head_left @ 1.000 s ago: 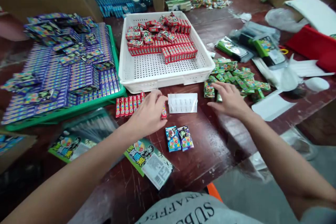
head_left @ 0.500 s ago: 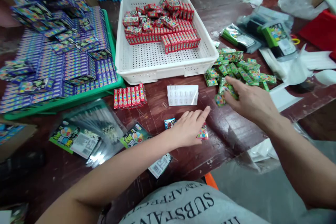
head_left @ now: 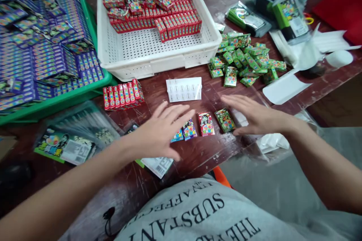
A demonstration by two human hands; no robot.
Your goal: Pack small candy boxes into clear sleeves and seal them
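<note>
Four kinds of small candy box lie in a row before me: a blue box [head_left: 177,136] partly under my fingers, a purple box [head_left: 189,129], a red box [head_left: 206,124] and a green box [head_left: 225,120]. My left hand [head_left: 166,128] hovers over the row's left end, fingers spread, holding nothing. Beside the green box, my right hand [head_left: 254,116] is open, thumb and fingers apart around its right side; whether it touches the box I cannot tell. A printed plastic pouch [head_left: 158,165] lies partly hidden under my left wrist.
A white basket [head_left: 127,62] holds red boxes; a green tray [head_left: 93,86] holds purple ones. Loose green boxes [head_left: 249,60] are piled at right. A block of red boxes [head_left: 123,95], a sticker sheet [head_left: 184,89] and more pouches [head_left: 68,145] lie nearby.
My right hand has come back from the green pile, and a green box now lies at the row's right end. My left hand has shifted left, uncovering the red and purple boxes.
</note>
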